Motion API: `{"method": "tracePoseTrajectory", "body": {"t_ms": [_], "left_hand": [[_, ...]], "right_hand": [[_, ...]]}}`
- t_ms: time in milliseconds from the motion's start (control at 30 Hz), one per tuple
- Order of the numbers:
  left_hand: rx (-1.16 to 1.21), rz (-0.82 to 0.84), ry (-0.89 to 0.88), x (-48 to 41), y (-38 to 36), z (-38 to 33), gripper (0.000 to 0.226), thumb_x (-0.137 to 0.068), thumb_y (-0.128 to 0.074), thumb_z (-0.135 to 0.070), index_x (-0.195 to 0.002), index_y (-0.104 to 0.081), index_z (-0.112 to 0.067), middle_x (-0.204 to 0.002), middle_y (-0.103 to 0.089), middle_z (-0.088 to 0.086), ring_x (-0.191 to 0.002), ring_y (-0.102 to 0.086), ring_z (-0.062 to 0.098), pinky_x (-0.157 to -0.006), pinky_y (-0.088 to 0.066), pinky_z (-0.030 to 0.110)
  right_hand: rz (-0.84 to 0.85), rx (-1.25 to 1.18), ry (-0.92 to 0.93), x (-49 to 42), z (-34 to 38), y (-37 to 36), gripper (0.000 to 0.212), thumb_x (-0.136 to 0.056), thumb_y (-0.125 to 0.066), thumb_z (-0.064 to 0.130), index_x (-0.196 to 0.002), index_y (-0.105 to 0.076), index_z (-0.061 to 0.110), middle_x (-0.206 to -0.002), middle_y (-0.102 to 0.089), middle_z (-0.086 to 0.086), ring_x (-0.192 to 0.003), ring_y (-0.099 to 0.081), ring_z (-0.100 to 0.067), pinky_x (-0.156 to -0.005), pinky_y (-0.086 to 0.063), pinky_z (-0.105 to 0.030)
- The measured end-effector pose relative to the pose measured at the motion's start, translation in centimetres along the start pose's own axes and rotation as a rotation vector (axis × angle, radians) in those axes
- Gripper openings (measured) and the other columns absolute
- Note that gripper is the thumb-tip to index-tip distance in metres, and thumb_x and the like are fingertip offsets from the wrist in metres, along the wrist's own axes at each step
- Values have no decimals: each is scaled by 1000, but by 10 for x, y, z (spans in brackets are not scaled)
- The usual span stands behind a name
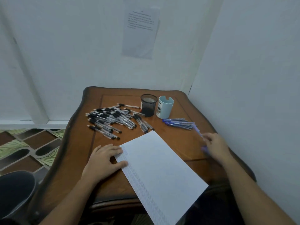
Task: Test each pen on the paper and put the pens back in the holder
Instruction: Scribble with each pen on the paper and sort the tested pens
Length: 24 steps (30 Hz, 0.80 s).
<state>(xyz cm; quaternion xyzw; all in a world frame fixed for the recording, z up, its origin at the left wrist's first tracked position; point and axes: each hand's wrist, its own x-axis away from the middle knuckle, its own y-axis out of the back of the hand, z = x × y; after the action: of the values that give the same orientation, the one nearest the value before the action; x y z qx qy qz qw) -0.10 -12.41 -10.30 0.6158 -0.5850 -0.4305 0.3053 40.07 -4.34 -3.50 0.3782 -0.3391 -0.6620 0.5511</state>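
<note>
A white lined sheet of paper [159,172] lies slanted across the front of the wooden table [78,143]. My left hand [103,159] rests flat on the sheet's left edge, fingers straight. My right hand [215,146] holds a blue pen [199,132] that is blurred, its tip pointing up and left, just right of the paper. A big heap of black pens [112,120] lies at the left. A small bunch of blue pens [178,123] lies at the right. A black mesh holder [148,105] and a light blue holder [164,109] stand at the back.
White walls close in behind the table and along its right side. A printed sheet [140,31] hangs on the back wall. Patterned floor tiles [24,148] show at the left, with a dark shape [14,192] at the lower left.
</note>
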Motion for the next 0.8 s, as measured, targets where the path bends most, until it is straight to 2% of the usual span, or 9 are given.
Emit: {"method": "tracePoseTrajectory", "body": {"t_ms": [133,233,367,467,567,700,800], "left_hand": [[-9,-5,-3,-1,-1,-1,110,-49,-13,-103,-125,-61,-38,-135,-52,-22,-135,-36,3,-115,-15,38],[-3,-14,-6,-2,-2,-2,110,-49,-15,-103,-123,-63,-37,-134,-53,-21,-134,-38,4,-115,-16,40],[5,-4,-6,-3,-1,-2,112,-48,-15,-103,-124,-62,-36,-135,-53,-19,-134,-38,5,-115,-15,40],[8,-5,-8,-3,-1,-3,110,-49,-17,-103,-123,-63,-35,-134,-54,-19,-133,-39,5,-115,-16,41],[6,-9,-4,-4,-1,-3,108,-50,-19,-103,-123,-63,-36,-133,-55,-19,-132,-39,4,-115,-17,41],[-6,23,10,-4,1,-5,110,-48,-16,-103,-125,-60,-38,-136,-51,-22,-133,-37,2,-116,-14,39],[3,38,17,-3,3,-6,111,-47,-15,-103,-127,-59,-39,-137,-49,-23,-134,-34,1,-116,-12,38]], "right_hand": [[-60,-42,-195,3,-51,29,25,-97,-53,1,-117,-67,5,-119,-66,-20,-103,-60,-31,-85,-41,-31],[-1,-46,-318,9,-72,27,20,-95,-55,2,-109,-68,6,-115,-68,-19,-99,-61,-30,-89,-49,-39],[21,-14,-340,12,-77,23,22,-95,-54,9,-110,-70,8,-111,-69,-17,-97,-62,-29,-90,-50,-40],[-75,56,-323,9,-68,24,25,-93,-55,12,-112,-70,8,-113,-69,-17,-101,-63,-34,-90,-50,-41],[-176,144,-219,-2,-46,17,26,-94,-55,11,-116,-68,7,-114,-68,-17,-100,-63,-34,-88,-49,-42],[-92,150,-31,-28,3,-13,28,-100,-49,10,-119,-69,15,-122,-64,-11,-110,-58,-31,-98,-43,-41],[44,152,38,-47,39,-42,37,-102,-45,10,-131,-63,26,-140,-55,-8,-128,-50,-30,-111,-36,-46]]}}
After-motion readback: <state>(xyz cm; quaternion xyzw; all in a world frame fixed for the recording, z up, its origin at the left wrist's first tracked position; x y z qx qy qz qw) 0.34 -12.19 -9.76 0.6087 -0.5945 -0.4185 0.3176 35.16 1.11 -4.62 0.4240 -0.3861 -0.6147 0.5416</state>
